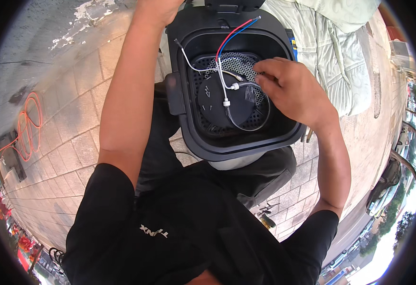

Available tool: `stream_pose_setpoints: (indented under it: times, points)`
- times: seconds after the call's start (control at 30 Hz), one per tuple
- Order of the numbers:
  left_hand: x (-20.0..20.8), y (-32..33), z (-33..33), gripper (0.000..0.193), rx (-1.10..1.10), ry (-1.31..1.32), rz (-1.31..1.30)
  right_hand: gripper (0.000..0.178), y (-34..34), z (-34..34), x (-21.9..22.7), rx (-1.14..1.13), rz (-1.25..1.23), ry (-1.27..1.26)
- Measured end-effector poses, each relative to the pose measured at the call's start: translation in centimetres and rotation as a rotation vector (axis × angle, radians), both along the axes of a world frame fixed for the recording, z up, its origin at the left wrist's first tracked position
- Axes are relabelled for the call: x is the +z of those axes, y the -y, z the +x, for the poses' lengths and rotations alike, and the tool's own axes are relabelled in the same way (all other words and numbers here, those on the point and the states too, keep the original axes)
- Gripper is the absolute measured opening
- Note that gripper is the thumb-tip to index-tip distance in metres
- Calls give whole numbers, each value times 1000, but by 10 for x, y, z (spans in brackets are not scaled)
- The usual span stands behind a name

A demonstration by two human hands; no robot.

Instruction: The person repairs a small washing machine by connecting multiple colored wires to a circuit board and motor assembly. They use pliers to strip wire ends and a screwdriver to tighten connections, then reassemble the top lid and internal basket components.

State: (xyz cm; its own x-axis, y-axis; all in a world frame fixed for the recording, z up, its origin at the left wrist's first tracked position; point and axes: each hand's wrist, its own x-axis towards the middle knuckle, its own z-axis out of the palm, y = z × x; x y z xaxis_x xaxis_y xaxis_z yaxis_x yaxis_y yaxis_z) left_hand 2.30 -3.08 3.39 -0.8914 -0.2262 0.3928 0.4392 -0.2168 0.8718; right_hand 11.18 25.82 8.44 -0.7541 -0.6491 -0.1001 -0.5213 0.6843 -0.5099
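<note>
A black plastic tub point(246, 153) with rounded corners sits at my lap, open side up. Inside lie a perforated grey metal plate point(245, 61), a dark round disc point(217, 107) and several small screws point(207, 91). White-sleeved wires with white connectors point(226, 102) loop over the disc. A red wire point(230, 36) and a blue wire point(231, 40) rise toward the far rim. My right hand point(293, 88) hovers over the tub's right side by the wire loop, thumb and forefinger bent but apart. My left hand point(163, 8) is at the far left corner, its fingers cut off by the picture's edge.
Rumpled pale green cloth point(331, 57) lies beyond and right of the tub. A blue and yellow item point(291, 42) shows behind its right rim. On the paved floor at left lies a coiled orange cord point(30, 126). Small tools point(267, 218) rest below my right leg.
</note>
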Motion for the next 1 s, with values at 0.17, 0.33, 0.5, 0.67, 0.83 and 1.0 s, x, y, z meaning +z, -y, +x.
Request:
stream_pose_setpoints:
  times: [0.17,0.33,0.5,0.67,0.83,1.0]
  points:
    - [-13,-24,-15,64,-145,-43,96,24,26,-39,-63,48,330,207]
    - [-5,-12,-7,64,-98,-34,45,21,47,-43,-86,146,376,112]
    - [-3,-10,-6,64,-94,-43,28,17,46,-43,-96,208,249,-64]
    - [-9,-21,-10,64,-108,-30,50,15,40,-33,-75,53,394,-458]
    - [-5,-18,-7,67,-63,27,42,17,21,-12,-20,-163,554,-694]
    - [-1,-4,2,68,6,43,-13,25,-66,38,49,-665,554,-573]
